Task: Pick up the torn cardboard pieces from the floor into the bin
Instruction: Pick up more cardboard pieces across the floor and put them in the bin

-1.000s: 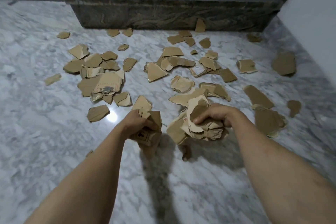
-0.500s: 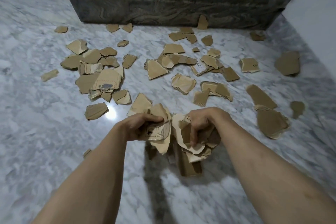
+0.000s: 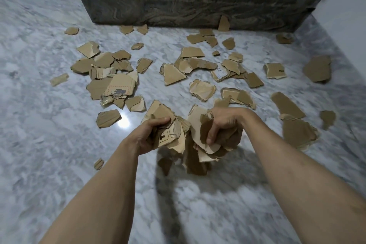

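a: where are the hands against the stone step (image 3: 194, 0)?
b: both well in front of it, held above the marble floor (image 3: 49, 144). the left hand (image 3: 152, 134) has its fingers curled tight round a bunch of torn cardboard (image 3: 174, 134); one piece in it carries a black printed mark.
a: and the right hand (image 3: 221, 125)?
b: fingers and thumb curled down over a second bundle of cardboard (image 3: 200, 123), just beside the left one. the two bundles touch in the middle, and loose pieces hang below them over a dark shadow on the floor.
a: the rest of the cardboard?
b: scattered pieces (image 3: 202, 90) lie across the floor between the hands and the step. one cluster (image 3: 111, 79) lies off toward the step's left end, with a red-printed piece on top. one piece (image 3: 223, 24) leans upright against the step's front face. a few lie out toward its right end, a big one (image 3: 317, 68) near the white wall (image 3: 346, 16).
a: anything nearer than the hands?
b: one small scrap (image 3: 98, 163) beside the left forearm.
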`<state>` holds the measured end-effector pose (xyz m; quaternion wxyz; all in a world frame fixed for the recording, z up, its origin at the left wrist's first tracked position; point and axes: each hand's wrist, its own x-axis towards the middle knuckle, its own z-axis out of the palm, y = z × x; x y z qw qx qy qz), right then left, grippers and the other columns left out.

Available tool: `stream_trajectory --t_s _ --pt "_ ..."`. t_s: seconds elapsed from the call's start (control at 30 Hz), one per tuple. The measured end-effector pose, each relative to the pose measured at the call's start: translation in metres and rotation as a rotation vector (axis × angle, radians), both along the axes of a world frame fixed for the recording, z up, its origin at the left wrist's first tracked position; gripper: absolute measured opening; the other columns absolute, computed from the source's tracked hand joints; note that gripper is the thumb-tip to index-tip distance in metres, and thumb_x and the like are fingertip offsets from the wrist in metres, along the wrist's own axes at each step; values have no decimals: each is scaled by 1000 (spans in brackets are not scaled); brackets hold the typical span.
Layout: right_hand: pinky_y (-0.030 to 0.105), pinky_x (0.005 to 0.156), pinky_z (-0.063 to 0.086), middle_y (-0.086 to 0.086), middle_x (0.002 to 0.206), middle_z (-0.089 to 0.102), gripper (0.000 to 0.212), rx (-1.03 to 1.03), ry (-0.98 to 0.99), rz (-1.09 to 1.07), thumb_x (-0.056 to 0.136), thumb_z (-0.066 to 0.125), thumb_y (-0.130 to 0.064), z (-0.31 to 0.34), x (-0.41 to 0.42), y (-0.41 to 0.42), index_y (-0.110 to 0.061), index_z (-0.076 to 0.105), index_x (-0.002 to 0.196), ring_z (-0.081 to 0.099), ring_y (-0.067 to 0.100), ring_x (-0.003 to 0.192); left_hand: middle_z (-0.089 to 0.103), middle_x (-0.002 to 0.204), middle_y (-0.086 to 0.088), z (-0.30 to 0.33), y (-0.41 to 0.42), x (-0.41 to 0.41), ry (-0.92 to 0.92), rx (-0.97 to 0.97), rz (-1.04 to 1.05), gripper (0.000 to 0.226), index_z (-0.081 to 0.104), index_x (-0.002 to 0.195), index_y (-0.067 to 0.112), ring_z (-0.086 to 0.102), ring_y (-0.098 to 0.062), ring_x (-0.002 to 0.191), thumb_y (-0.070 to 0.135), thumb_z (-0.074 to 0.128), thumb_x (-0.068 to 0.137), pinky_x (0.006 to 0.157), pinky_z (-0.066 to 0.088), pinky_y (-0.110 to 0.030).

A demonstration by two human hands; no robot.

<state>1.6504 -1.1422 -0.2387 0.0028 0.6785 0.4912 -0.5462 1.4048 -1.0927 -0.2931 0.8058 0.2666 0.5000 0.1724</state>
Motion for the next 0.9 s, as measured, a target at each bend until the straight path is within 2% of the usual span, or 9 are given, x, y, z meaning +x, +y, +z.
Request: stream_trajectory --t_s 0.1,0.2,0.33,0.4,0.5,0.63,0.7,0.77,0.9 --pt "42 81 61 9 89 78 41 73 2 -192 59 93 -7 3 9 2 -8 74 96 73 29 89 76 86 -12 3 5 -26 -7 66 91 24 71 100 5 75 -24 69 16 72 78 57 61 -35" --pt "30 63 59 8 77 75 30 194 58 -492 62 91 -1 6 2 5 -9 69 80 71 21 71 77 82 -9 1 12 -60 18 141 218 18 67 105 6 75 -20 66 13 65 89 53 59 -31" --pt "39 65 64 17 80 75 35 219 259 -740 60 86 12 -6 -43 27 -1 69 87 73 25 65 68 122 -25 -13 28 -98 155 172 383 63 58 126 -2 73 -29 89 13 83 71 68 64 -42" --pt "45 74 62 19 82 75 39 179 290 -736 58 87 13 -15 -72 40 2 68 91 74 29 69 66 124 -27 -24 38 -113 256 185 455 104 47 137 -4 74 -31 94 13 95 47 65 62 -41" --pt "43 74 61 22 90 72 36 142 262 -646 62 85 13 -27 -111 60 0 64 88 69 29 73 68 115 -24 -23 50 -125 378 208 445 109 46 132 0 74 -27 78 18 97 37 55 58 -35" --pt "30 53 47 21 143 47 117 54 100 -516 61 91 3 -55 -145 103 -6 18 152 56 36 114 65 113 -23 -32 84 -137 579 278 324 93 42 128 -3 70 -29 82 15 95 53 48 58 -33" --pt "38 73 55 21 142 46 131 35 -48 -449 50 99 -12 -75 -158 120 -10 15 151 50 40 125 64 114 -20 -41 102 -139 688 293 190 112 39 128 -2 69 -32 95 26 97 37 69 63 -44" --pt "45 96 50 20 140 44 131 27 -267 -349 44 99 -29 -89 -166 128 -13 18 146 42 40 130 60 119 -15 -49 113 -135 819 330 33 107 39 129 0 63 -33 107 29 97 44 86 58 -44" --pt "43 102 41 16 144 28 121 23 -450 -298 51 97 -33 -89 -173 137 -13 19 142 32 38 135 49 130 -13 -55 124 -125 974 352 -116 81 49 126 6 57 -33 114 28 92 61 79 50 -35"
